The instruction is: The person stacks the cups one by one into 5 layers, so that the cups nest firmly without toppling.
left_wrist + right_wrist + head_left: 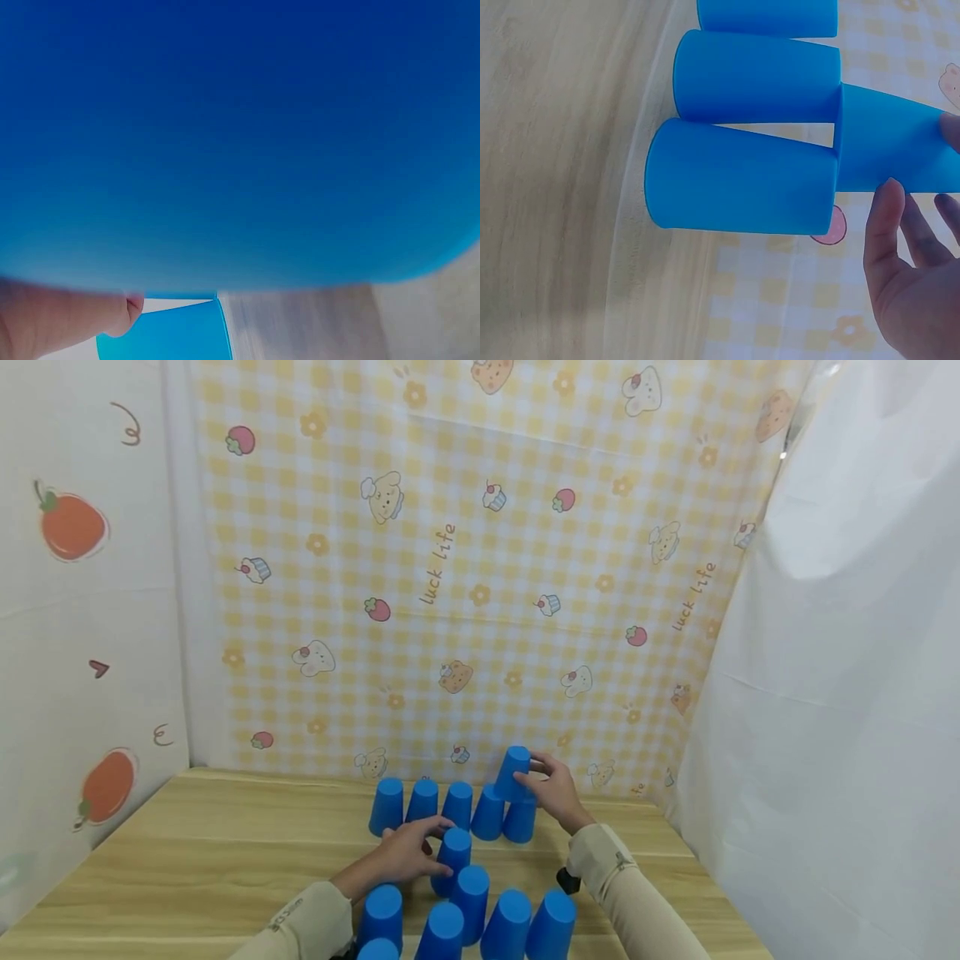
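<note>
Upside-down blue cups form a row at the back of the table; the leftmost cup [387, 810] stands at its left end. My right hand [557, 792] holds another blue cup [512, 777] between thumb and fingers, upside down over the two rightmost cups. The right wrist view shows this held cup [889, 142] with its rim touching their tops. Nearer to me, my left hand [405, 852] has thumb and fingers round a blue cup [456, 853]. In the left wrist view, a blue cup surface [240, 150] fills most of the picture, with a fingertip [120, 315] below it.
Several more upside-down blue cups, among them a front cup [507, 927], stand close together at the table's near side. A yellow checked cloth [480, 568] hangs behind the wooden table [195, 852]. White cloths hang at both sides.
</note>
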Demonstrator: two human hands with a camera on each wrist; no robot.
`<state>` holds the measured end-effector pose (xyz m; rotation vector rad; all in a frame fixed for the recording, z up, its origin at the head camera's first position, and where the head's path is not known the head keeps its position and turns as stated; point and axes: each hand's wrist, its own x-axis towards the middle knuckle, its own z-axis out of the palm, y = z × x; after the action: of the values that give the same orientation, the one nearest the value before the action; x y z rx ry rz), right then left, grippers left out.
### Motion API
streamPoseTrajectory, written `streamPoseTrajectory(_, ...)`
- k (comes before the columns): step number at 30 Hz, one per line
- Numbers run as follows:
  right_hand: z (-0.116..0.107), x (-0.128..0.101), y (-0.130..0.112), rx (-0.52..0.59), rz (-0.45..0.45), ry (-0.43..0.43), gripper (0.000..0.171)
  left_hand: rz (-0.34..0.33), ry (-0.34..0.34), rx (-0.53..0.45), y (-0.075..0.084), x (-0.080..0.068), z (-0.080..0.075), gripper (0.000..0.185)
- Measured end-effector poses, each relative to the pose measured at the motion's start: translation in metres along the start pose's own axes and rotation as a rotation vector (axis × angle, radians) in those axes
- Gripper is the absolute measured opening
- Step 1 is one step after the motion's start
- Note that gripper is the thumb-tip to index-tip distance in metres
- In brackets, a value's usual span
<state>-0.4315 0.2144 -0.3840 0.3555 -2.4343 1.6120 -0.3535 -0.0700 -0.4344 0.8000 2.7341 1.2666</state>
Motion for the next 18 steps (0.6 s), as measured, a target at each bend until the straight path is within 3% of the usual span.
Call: streamPoseTrajectory(18,-0.0015,-0.0044,0.0000,-0.049,-0.015,0.016,0.053,-0.035,-0.007,0.017,0.0050,0.0068,0.0000,0.049)
